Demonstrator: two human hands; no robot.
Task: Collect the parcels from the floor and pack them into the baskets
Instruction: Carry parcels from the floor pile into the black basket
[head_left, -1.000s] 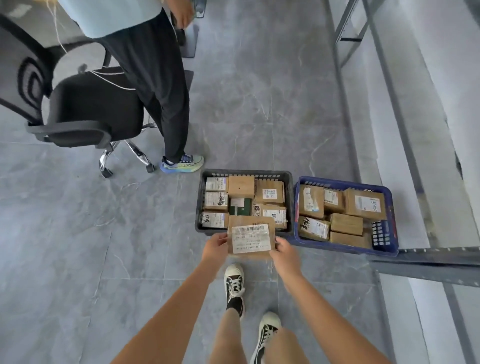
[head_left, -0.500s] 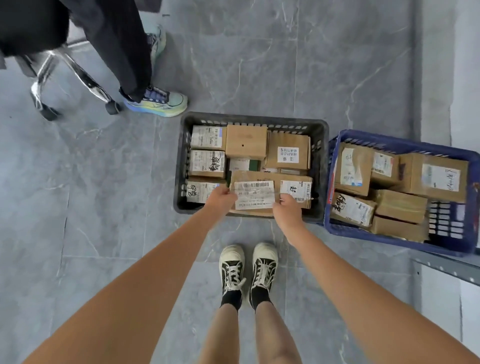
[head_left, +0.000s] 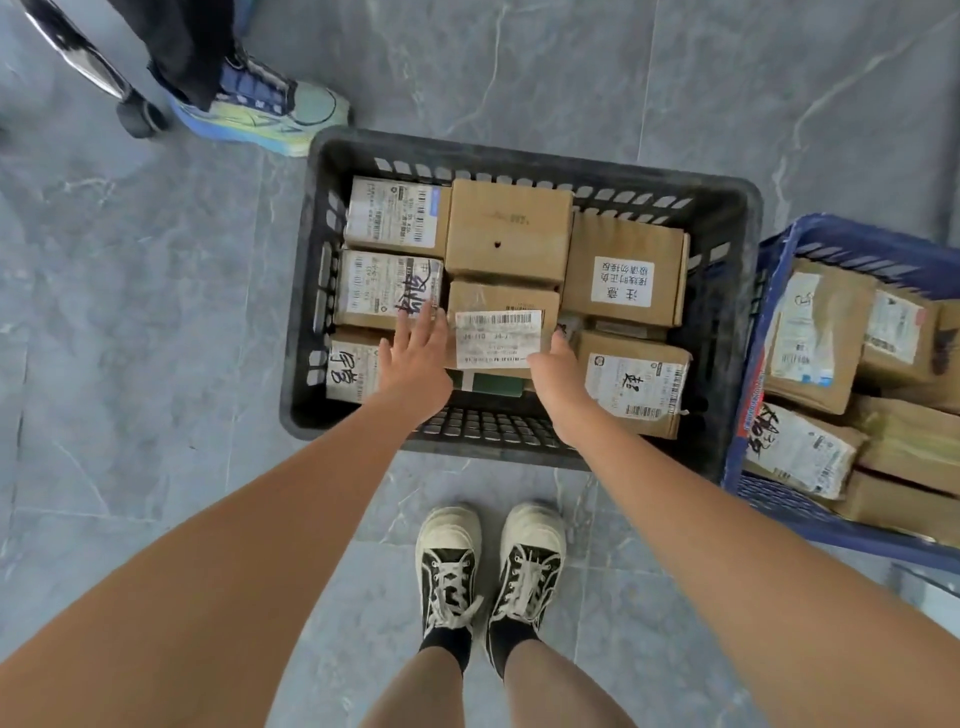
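A cardboard parcel (head_left: 501, 332) with a white barcode label lies in the middle of the black basket (head_left: 724, 208), on top of other boxes, between both hands. The left hand (head_left: 415, 351) rests at the parcel's left edge with fingers straight and spread, gripping nothing. The right hand (head_left: 558, 371) touches its right edge; whether its fingers curl round the parcel cannot be told. Right of the black basket, touching it, stands a blue basket (head_left: 743, 415) holding more parcels.
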